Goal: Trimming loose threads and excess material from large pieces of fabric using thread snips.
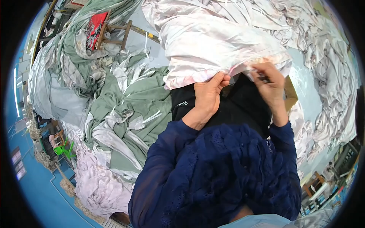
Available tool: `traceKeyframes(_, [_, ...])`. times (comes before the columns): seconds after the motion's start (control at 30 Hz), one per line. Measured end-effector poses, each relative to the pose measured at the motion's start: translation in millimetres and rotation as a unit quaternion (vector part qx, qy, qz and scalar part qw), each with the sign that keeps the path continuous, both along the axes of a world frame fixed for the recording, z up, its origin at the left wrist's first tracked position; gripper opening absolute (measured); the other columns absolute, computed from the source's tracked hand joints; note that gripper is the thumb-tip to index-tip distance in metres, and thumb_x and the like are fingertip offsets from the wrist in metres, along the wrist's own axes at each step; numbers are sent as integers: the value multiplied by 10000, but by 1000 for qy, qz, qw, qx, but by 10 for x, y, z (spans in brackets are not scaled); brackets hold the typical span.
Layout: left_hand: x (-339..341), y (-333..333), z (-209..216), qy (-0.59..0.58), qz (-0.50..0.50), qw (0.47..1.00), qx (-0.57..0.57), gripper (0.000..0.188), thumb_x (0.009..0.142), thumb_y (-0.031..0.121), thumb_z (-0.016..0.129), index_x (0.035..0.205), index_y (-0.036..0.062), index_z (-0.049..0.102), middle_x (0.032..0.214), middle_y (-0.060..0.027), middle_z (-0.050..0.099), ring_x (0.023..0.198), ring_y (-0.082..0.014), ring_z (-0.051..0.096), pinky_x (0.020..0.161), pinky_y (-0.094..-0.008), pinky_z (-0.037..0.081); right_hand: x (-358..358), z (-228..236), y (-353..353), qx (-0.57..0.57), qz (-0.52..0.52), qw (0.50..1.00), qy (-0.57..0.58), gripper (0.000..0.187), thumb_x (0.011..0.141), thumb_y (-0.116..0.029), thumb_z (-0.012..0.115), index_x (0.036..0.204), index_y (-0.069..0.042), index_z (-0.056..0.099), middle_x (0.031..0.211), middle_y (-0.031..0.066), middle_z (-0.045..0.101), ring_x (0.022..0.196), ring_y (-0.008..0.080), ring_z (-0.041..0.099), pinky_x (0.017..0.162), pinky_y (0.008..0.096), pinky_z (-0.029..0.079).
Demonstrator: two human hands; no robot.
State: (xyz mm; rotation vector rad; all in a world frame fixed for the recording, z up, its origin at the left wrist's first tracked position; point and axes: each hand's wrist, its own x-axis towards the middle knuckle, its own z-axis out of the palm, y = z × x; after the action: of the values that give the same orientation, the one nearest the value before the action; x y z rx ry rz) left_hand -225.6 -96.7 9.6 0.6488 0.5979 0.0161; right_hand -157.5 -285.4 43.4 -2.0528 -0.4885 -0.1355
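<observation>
A large white cloth [220,41] with faint pink and orange tints spreads ahead of me, its near edge reaching over my lap. Between the thumb and fingers of my left hand [207,97] that edge is pinched. My right hand [273,85] is at the same edge farther right, fingers curled in. Something small and dark shows within its fingers, too unclear to name. Beneath the cloth edge lie my black trousers [186,106]. A brown cardboard-like piece [291,93] stands beside my right wrist, partly covered.
Crumpled green and white cloth [152,91] is heaped on my left, pale pinkish cloth [100,186] below it. Bunched white cloth [329,91] runs along the right. A wooden stool [126,36] with red fabric [97,28] stands at the far left. Farther left is a green chair [65,150].
</observation>
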Motion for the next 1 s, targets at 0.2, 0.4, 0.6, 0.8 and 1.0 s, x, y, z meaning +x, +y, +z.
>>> traceKeyframes(0.2, [-18, -66, 59, -72, 0, 995, 73, 98, 936, 8, 623, 974, -48, 695, 885, -104, 713, 764, -158, 682, 670, -251, 559, 7, -34, 460, 37, 92, 995, 34, 205, 787, 51, 727, 979, -16, 704, 891, 61, 664, 728, 128, 631, 643, 241, 491])
traceKeyframes(0.4, [-64, -35, 34, -95, -27, 983, 157, 119, 941, 20, 618, 987, -44, 708, 876, -80, 716, 732, -117, 663, 652, -228, 529, 24, -59, 503, 9, 141, 989, -41, 326, 656, 47, 761, 964, -36, 691, 885, 93, 649, 714, 236, 669, 609, 318, 528])
traceKeyframes(0.6, [-65, -38, -39, -110, -44, 973, 199, 130, 940, 36, 622, 977, -52, 710, 849, -72, 716, 696, -107, 654, 631, -225, 515, 3, -44, 515, -56, 144, 984, -85, 316, 628, -19, 805, 867, -50, 601, 806, 96, 590, 671, 275, 622, 574, 353, 497])
traceKeyframes(0.8, [-59, -34, 44, -80, -43, 984, 153, 144, 942, 53, 623, 973, -61, 706, 842, -103, 721, 684, -132, 667, 653, -241, 544, 79, -160, 400, -63, 75, 989, -108, 264, 687, -52, 801, 845, -56, 589, 751, 89, 582, 620, 252, 591, 550, 323, 467])
traceKeyframes(1.0, [-36, -29, 47, -68, -44, 986, 145, 147, 945, 58, 621, 986, -64, 694, 836, -120, 717, 693, -149, 675, 661, -253, 561, 136, -223, 278, 32, 25, 999, 21, 185, 779, 7, 742, 936, -23, 649, 820, 39, 627, 672, 132, 568, 607, 279, 450])
